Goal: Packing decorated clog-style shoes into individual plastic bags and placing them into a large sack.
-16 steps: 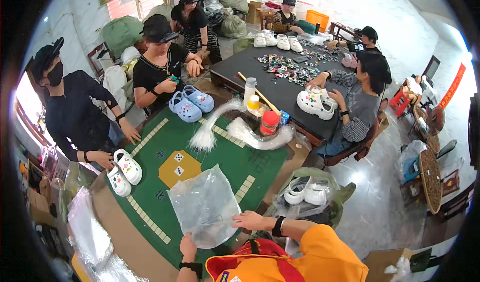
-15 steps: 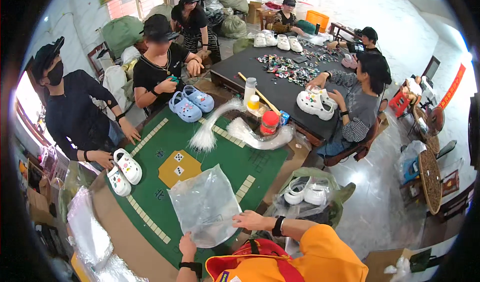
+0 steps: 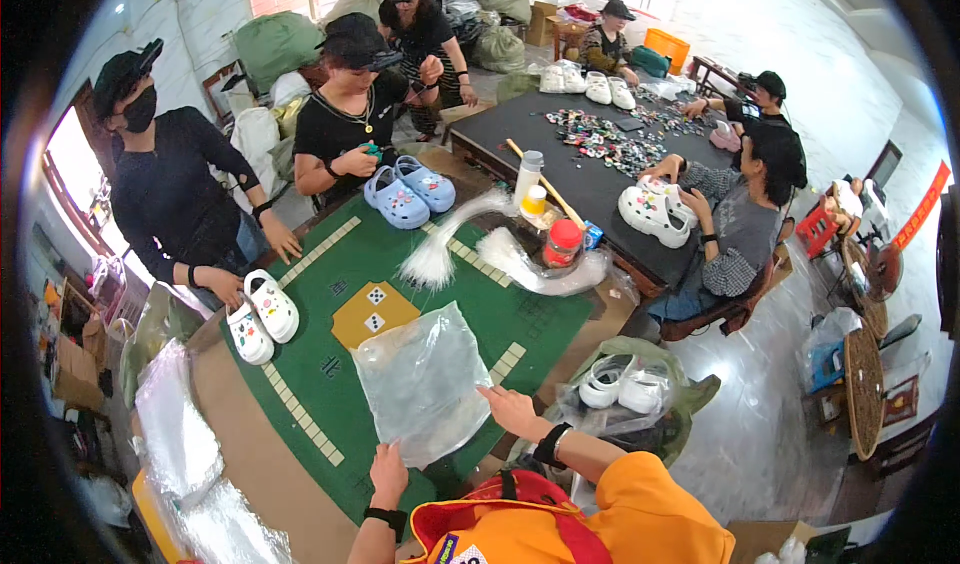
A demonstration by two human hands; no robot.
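Clock centered on the clear bag, 12 = top of view. Big to small:

Black table (image 3: 490, 129): 1 o'clock, well apart. Loose colored bits strewn over it; at its near side a co-worker has hands on a white shoe (image 3: 655, 214).
Green mat (image 3: 310, 309): under the work, light tile-like strips along its edges.
Plastic stack (image 3: 180, 429): shiny, between 8 and 9, off the mat.
Clear bag (image 3: 425, 379): on/over the near part of the mat, top edge overlapping the yellow patch (image 3: 365, 319). Looks flat, nothing seen inside. Can't tell if the underside fully rests on the mat.
Wrapped white clogs (image 3: 625, 389): 3 o'clock, in clear plastic, off the mat.
Blue clogs (image 3: 400, 199): 12, far edge, charms on.
Charmed white clogs (image 3: 272, 309): 10, near a co-worker's hand (image 3: 222, 286).
White strand bundles (image 3: 540, 272): two, 12 and between 1 and 2.
Right hand (image 3: 512, 410): 4 o'clock, fingers extended, tips pinching the bag's right edge.
Left hand (image 3: 389, 472): 7 o'clock, fingers curled, pinching the bag's near edge. Hands apart.
Red-lidded jar (image 3: 562, 244): between 1 and 2, beside the strands.
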